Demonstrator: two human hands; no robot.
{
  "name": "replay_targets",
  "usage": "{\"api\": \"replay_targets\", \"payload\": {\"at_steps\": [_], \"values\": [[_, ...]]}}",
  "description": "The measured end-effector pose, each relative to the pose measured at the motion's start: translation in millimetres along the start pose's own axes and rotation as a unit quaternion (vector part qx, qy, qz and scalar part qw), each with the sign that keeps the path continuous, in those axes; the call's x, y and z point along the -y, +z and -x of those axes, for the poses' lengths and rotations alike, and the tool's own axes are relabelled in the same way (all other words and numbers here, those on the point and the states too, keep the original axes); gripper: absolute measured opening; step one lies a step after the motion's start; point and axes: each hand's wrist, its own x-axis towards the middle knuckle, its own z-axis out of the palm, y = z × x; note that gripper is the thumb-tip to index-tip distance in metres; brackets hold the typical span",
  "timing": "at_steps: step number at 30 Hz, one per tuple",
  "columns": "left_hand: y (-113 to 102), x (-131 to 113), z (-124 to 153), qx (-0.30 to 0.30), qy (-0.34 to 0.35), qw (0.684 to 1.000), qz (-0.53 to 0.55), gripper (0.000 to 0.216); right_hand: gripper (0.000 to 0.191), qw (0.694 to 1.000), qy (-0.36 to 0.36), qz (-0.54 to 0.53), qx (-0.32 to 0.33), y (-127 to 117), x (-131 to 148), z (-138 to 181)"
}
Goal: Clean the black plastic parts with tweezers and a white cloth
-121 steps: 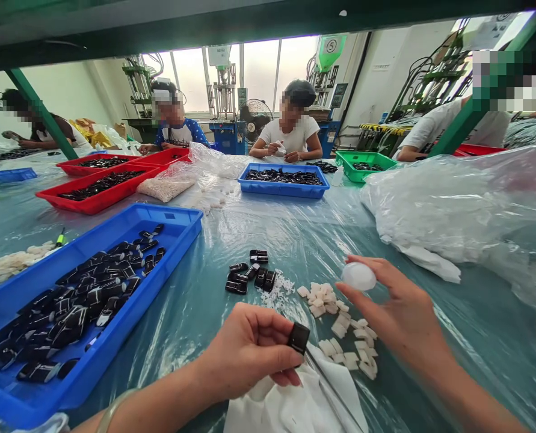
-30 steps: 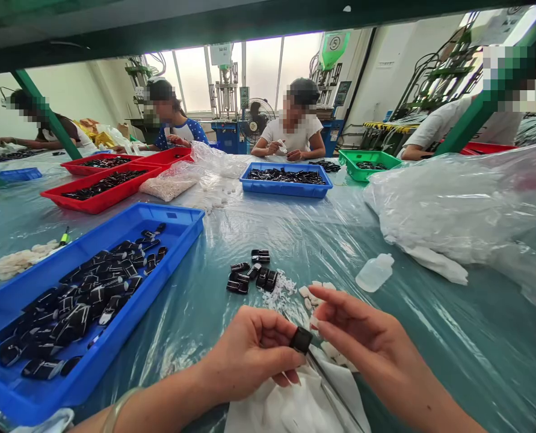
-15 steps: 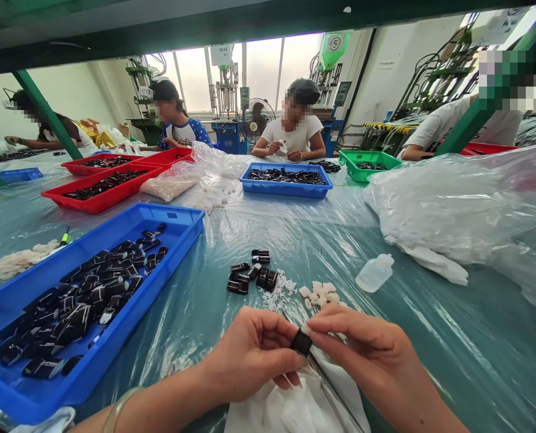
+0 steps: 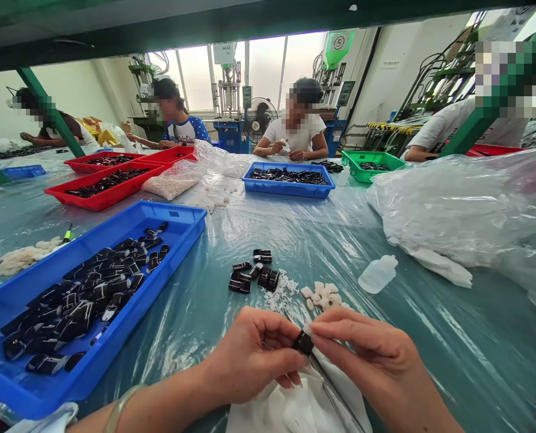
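My left hand pinches a small black plastic part between thumb and fingers. My right hand meets it from the right, its thumb and forefinger closed on the same part, with a small white piece at the fingertips. Under both hands lies a white cloth with metal tweezers on it. Just beyond the hands are a heap of small white pieces and a cluster of black parts. A small clear squeeze bottle lies on its side to the right.
A blue tray of black parts sits at my left. Farther off stand red trays, another blue tray and a green tray. A large plastic bag fills the right. Several people work across the film-covered table.
Four seconds ago my right hand held the squeeze bottle up; it now lies on the table. The right hand came to the black part and closed on it.
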Motion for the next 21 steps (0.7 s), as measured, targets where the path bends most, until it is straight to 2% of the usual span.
{"api": "replay_targets", "payload": {"at_steps": [4, 10, 21], "values": [[-0.7, 0.4, 0.9, -0.002, 0.010, 1.000, -0.025, 0.011, 0.012, 1.000, -0.001, 0.009, 0.007, 0.5, -0.4, 0.8], [-1.9, -1.9, 2.8, 0.000, 0.032, 0.995, -0.096, 0.008, 0.017, 0.996, -0.023, 0.063, 0.061, -3.7, 3.9, -0.9], [-2.8, -2.9, 3.3, -0.003, 0.032, 0.994, -0.100, 0.006, 0.020, 0.994, -0.004, 0.062, 0.087, -3.8, 3.7, -3.1]]}}
